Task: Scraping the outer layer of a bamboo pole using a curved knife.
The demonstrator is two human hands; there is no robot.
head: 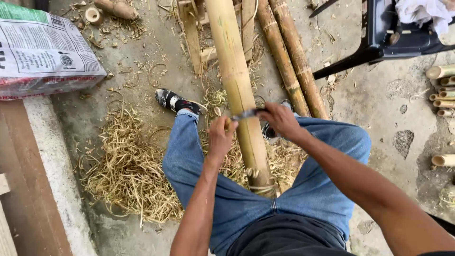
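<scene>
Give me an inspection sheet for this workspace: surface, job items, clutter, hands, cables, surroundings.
Surface: rough concrete floor, patched.
Job's things: pale bamboo pole between the knees; blade laid across it.
Clutter: shavings pile, two brown poles, wood slats.
Grippers: left hand and right hand each shut on a blade end.
Cables: nothing seen.
Surroundings: printed sack, dark chair, cut bamboo ends.

Pale yellow bamboo pole (pixel 237 85), straw-coloured shavings (pixel 128 175), blue jeans (pixel 189 161), a black-and-white patterned shoe (pixel 173 100), brown poles (pixel 291 61), grey floor (pixel 374 95).
</scene>
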